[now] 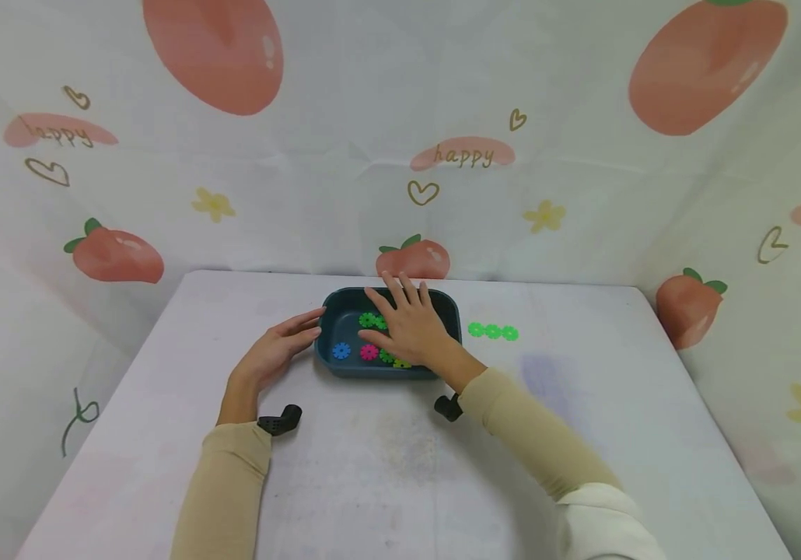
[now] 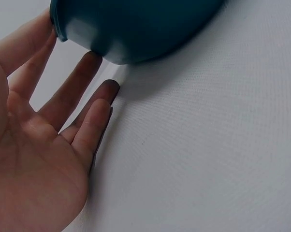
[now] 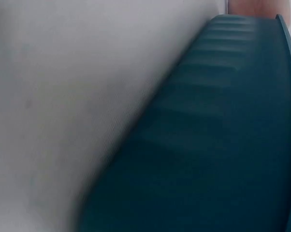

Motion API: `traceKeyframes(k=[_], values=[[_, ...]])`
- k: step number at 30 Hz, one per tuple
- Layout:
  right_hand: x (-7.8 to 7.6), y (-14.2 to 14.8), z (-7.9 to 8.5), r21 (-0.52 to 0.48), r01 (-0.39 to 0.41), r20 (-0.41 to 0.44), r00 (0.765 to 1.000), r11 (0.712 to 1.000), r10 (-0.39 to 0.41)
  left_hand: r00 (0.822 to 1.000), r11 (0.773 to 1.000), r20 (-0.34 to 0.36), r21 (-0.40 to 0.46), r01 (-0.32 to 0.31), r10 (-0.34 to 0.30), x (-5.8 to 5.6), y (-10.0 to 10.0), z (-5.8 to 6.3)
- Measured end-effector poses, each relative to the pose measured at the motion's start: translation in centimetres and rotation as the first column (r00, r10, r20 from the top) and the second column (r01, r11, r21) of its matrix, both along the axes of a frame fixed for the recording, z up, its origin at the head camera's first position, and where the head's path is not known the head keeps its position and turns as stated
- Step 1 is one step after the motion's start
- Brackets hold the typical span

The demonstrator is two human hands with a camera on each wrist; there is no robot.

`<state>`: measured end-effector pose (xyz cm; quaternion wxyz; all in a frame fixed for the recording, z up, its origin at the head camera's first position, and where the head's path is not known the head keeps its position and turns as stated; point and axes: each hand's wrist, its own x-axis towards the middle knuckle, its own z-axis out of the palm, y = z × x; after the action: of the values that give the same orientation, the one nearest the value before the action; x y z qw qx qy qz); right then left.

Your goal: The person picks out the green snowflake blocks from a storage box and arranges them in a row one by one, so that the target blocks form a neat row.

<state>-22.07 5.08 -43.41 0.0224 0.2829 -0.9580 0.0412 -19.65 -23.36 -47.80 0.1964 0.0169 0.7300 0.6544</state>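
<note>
Bin [image 1: 365, 372] touches left hand [image 1: 271, 356], fingers loose, ungripping; right hand [image 1: 412, 330] spreads over discs [image 1: 369, 352] inside, apparently grasping none.

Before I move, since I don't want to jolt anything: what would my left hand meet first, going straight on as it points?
The bin, at its left end; the left hand seems to touch it there, though contact is hard to judge.

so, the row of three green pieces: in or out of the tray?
Out. In the head view, the row of three green pieces lies on the table, a gap separating it from the tray.
</note>
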Motion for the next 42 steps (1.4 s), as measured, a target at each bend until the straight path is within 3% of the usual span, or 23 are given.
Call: traceKeyframes(k=[14, 20, 29, 35, 42], values=[[0.2, -2.1, -0.9, -0.072, 0.008, -0.04, 0.999, 0.997, -0.011, 1.0, 1.0, -0.003, 0.016, 0.007, -0.007, -0.4, -0.1, 0.0], [-0.2, -2.9, -0.7, -0.139, 0.052, 0.094, 0.995, 0.989, -0.039, 1.0, 1.0, -0.005, 0.013, 0.008, -0.008, -0.2, -0.1, 0.2], [-1.4, -3.1, -0.8, -0.288, 0.109, 0.304, 0.952, 0.952, -0.017, 1.0, 1.0, 0.001, 0.011, 0.003, -0.003, -0.2, 0.0, 0.2], [-1.7, -3.5, -1.3, -0.316, 0.14, 0.376, 0.927, 0.938, -0.012, 1.0, 1.0, 0.001, 0.01, 0.002, -0.002, -0.1, 0.0, 0.1], [-1.9, -3.7, -1.7, -0.349, 0.149, 0.39, 0.921, 0.925, -0.001, 1.0, 1.0, 0.006, 0.019, 0.009, -0.009, -0.2, -0.1, -0.1]])
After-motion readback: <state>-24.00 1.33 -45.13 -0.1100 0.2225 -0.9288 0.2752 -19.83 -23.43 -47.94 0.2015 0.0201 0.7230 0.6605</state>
